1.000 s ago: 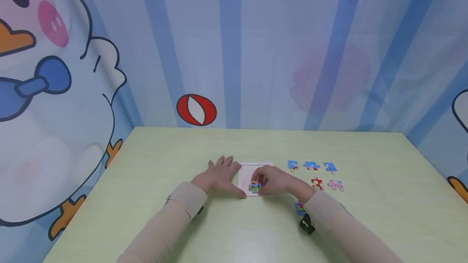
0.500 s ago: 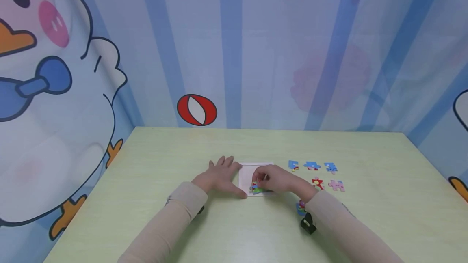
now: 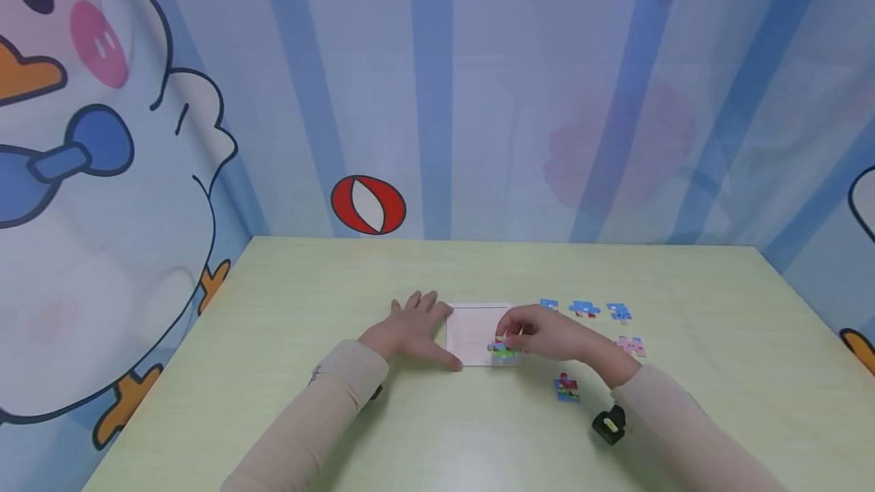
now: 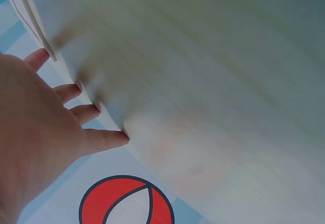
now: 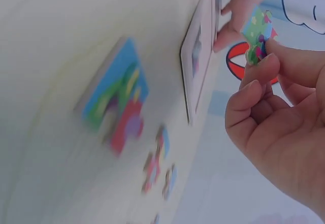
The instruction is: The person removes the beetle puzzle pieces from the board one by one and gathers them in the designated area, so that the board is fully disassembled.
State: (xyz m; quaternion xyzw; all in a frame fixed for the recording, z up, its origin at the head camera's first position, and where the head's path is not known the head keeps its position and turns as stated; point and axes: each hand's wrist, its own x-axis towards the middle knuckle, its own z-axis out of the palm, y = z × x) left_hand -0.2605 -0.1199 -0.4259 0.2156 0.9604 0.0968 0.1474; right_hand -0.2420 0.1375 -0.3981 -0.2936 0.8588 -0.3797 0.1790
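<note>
My right hand pinches a green, red and blue jigsaw puzzle piece between thumb and fingertips, over the right part of a shallow white puzzle tray. In the right wrist view that puzzle piece is held up off the tray. My left hand is spread flat, with thumb and index fingertip against the tray's left corners. The left wrist view shows the same left hand with its fingers straight on the table. A faint printed picture marks the tray's bottom.
Right of the tray lie loose puzzle pieces: a blue one, another blue one, a pink one and a red-and-blue one nearer the front. The right arm hides part of that area. A printed curtain hangs behind the table.
My right hand has shifted right with the puzzle piece, from the tray's lower middle to its right side. The front loose piece now shows fully; a red one is now covered. The left hand stays still.
</note>
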